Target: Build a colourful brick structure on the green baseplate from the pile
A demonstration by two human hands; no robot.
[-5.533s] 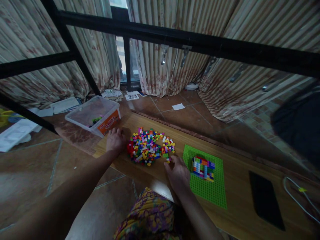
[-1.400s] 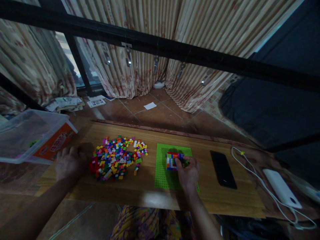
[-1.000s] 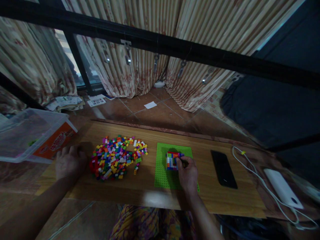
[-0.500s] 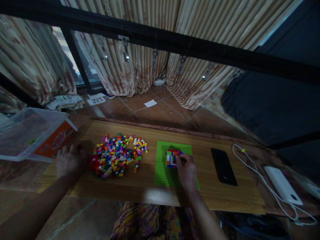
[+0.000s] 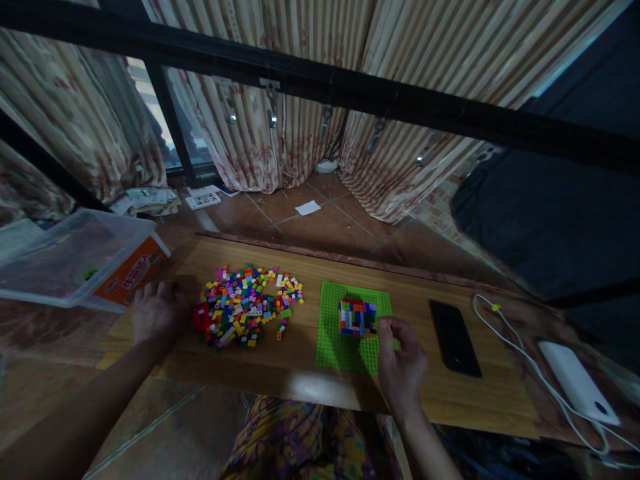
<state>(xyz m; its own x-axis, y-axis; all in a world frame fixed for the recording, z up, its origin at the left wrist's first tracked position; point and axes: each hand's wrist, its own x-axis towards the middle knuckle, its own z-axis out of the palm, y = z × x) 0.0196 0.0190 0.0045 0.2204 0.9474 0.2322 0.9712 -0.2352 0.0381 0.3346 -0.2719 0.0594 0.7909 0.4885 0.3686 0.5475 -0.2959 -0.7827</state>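
Just left of the right hand's fingers stands the brick block

Wooden board: brick pile, green baseplate, probably phone.

The clear plastic bin is cut off by the left edge, and its contents blur in the dim light. The green baseplate has its near right corner hidden under the right hand. The white cable leaves at the lower right corner.
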